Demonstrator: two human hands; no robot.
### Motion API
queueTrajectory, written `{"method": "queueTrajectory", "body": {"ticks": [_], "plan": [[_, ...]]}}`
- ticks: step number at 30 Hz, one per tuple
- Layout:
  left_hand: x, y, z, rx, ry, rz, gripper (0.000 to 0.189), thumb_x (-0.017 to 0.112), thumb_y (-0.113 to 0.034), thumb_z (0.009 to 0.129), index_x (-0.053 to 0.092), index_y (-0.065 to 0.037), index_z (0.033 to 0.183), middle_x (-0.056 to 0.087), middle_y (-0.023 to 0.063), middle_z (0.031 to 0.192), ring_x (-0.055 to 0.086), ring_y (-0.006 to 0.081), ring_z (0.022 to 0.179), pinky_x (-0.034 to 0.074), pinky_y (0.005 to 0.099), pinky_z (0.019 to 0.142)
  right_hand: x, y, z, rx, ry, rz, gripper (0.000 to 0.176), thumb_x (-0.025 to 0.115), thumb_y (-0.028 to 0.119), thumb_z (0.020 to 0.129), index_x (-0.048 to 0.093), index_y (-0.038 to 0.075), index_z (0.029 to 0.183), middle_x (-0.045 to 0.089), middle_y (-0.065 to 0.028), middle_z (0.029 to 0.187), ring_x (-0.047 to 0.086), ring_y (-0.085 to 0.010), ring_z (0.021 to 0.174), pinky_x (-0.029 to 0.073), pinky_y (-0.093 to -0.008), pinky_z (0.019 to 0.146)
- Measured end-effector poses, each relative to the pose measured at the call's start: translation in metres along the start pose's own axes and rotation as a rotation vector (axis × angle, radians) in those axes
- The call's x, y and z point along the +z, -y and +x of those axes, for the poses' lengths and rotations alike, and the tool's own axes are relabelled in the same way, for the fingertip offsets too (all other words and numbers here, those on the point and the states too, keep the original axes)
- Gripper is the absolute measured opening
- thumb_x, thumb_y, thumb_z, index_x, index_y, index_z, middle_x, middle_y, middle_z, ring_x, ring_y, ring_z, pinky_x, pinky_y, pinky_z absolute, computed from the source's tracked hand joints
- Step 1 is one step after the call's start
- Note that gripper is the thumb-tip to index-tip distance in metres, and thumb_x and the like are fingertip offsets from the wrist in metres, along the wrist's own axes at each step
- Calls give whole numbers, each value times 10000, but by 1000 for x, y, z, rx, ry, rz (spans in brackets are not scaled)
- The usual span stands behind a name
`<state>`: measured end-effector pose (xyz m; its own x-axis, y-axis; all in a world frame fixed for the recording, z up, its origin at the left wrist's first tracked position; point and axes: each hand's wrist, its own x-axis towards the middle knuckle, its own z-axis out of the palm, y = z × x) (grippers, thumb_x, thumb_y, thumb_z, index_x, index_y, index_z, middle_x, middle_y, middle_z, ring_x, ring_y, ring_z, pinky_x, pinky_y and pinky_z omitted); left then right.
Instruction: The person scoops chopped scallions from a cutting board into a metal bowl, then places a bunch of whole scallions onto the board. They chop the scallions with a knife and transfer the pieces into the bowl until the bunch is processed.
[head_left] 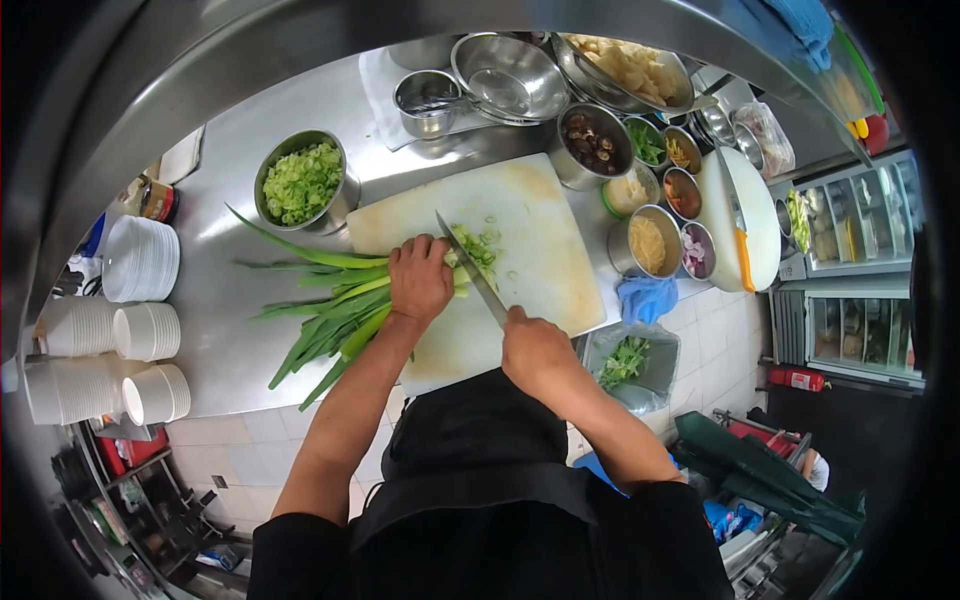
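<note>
My left hand (420, 277) is closed over a bunch of green onions (345, 318), pressing it onto the white cutting board (530, 225). The long green leaves fan out leftward past the board's edge. In my right hand (540, 350) is the handle of a kitchen knife (478, 275). Its blade lies across the cut end of the bunch, close beside my left fingers. Chopped green onion (482, 245) is scattered on the board just beyond the blade. A metal pot of chopped green onion (303, 183) stands past the board's far left corner.
Metal bowls (510, 78) and a pot of mushrooms (594, 140) line the back. Small ingredient containers (645, 242) stand at right, near an orange-handled knife (741, 235) on a round board (765, 220). Stacked white bowls (148, 330) sit left. A bin (655, 375) holds greens below the counter.
</note>
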<state>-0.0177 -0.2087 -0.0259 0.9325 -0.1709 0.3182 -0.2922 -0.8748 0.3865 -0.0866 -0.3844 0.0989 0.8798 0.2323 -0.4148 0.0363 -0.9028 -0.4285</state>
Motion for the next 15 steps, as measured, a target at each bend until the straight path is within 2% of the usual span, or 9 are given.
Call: {"method": "queueTrajectory", "body": {"ticks": [2,4,6,7,9,13,15], "plan": [[-1,0,1,20,-26,-4,311,601,-104,730,572,-131,1038,533,94,1011,541,317,959,406,471,811,2,1,-1,-8,-18,6,205,482,36,823,526,-89,979,657,-309,832,670,-437,797,534,-505,740],[-2,-1,1,20,-16,-6,307,598,-109,732,571,-128,1037,532,96,1009,542,318,956,407,473,810,28,-2,34,18,-9,32,194,483,30,822,530,-90,967,655,-310,829,667,-439,811,525,-512,766],[-4,-1,4,23,-5,-2,304,596,-115,734,570,-126,1037,531,98,1007,544,319,953,407,474,809,38,-2,55,-6,-130,106,190,486,21,818,530,-93,963,652,-315,822,665,-448,807,520,-524,775],[-3,1,6,33,-22,-3,303,596,-118,734,569,-125,1035,530,100,1004,545,318,946,409,475,803,37,-2,55,-9,-132,110,190,486,21,818,530,-93,963,652,-315,822,665,-448,807,520,-524,775],[-1,1,0,40,-24,-11,302,595,-120,733,569,-124,1034,530,101,1001,546,318,940,410,476,797,29,-7,38,-8,-129,43,154,506,82,885,521,-62,938,639,-295,749,645,-462,727,508,-545,714],[0,2,-1,23,-36,-23,311,602,-115,723,568,-120,1032,523,107,989,545,318,932,411,477,792,-3,2,-9,1,-21,30,162,502,69,865,518,-66,953,638,-301,755,648,-460,749,508,-546,723],[-2,1,0,28,-37,-23,312,602,-112,721,568,-119,1031,520,107,982,545,319,930,411,476,793,25,-4,20,-21,-66,32,175,499,51,844,525,-75,962,646,-295,771,655,-454,760,519,-531,725]]}}
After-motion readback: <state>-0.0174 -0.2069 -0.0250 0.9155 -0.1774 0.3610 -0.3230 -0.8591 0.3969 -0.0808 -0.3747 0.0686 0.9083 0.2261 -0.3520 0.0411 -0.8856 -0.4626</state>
